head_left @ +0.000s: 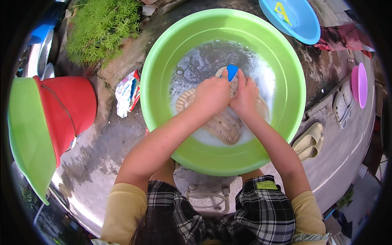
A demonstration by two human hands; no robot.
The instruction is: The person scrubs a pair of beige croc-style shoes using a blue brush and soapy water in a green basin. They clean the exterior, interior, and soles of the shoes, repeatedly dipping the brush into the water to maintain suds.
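A large green basin (163, 53) stands before me with grey, foamy water (196, 61) in it. Over the water, my left hand (213, 96) and my right hand (246, 98) are closed close together around a beige shoe (234, 86). A small bright blue piece (232, 72) shows between my fingertips. Whether it belongs to the shoe or is separate, I cannot tell. Below my hands, another beige shoe (224, 130) with a ribbed sole lies partly in the suds. A ribbed beige end (185, 100) shows left of my left hand; my hands hide how these parts join.
To the left are a red bucket (77, 110), a green tub (30, 122) on its side and a torn packet (127, 94). A blue basin (296, 20) sits at the far right. Beige slippers (309, 143), pale clogs (342, 104) and a pink basin (359, 85) are to the right.
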